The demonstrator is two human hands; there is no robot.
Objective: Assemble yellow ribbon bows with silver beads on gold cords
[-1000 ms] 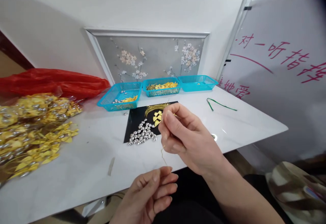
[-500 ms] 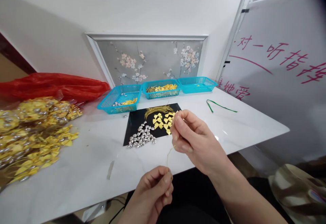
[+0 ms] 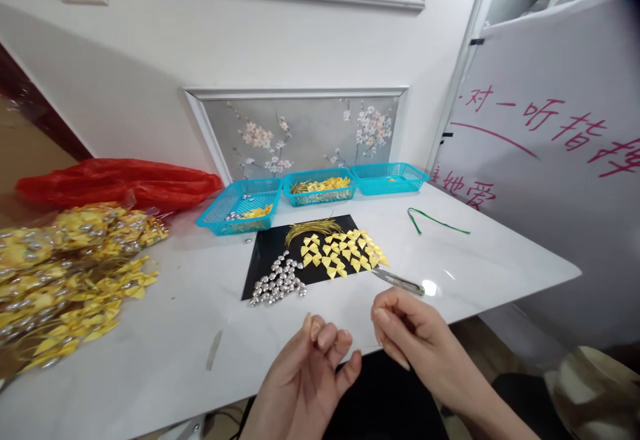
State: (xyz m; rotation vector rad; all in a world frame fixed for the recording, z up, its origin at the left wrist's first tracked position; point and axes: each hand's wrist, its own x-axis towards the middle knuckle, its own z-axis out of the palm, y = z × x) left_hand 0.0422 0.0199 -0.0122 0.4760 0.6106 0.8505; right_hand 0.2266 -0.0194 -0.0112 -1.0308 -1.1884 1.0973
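Both my hands hover at the near table edge, close together. My left hand (image 3: pixel 313 373) has its fingers curled toward the palm, and its thumb is hidden. My right hand (image 3: pixel 413 337) is closed with thumb and fingers pressed together. No wire shows between them, and what they pinch is too thin to see. Just beyond them lies a black mat (image 3: pixel 265 257) carrying yellow folded petals (image 3: pixel 345 250), a cluster of silver beads (image 3: pixel 279 281) and a bundle of thin gold wires (image 3: pixel 313 228). A slim metal tool (image 3: pixel 397 281) lies by the mat's right corner.
Three turquoise baskets (image 3: pixel 240 203) line the back of the white table (image 3: pixel 175 333), in front of a framed flower picture (image 3: pixel 300 133). A heap of yellow-and-silver pieces (image 3: pixel 65 273) and a red bag (image 3: pixel 120 180) sit at left. A green wire (image 3: pixel 435 220) lies right; a lettered white board (image 3: pixel 550 160) stands beside the table.
Both hands dropped toward the near table edge and drew together. The gold wire stretched between them earlier no longer shows. The yellow petals and the metal tool are now uncovered.
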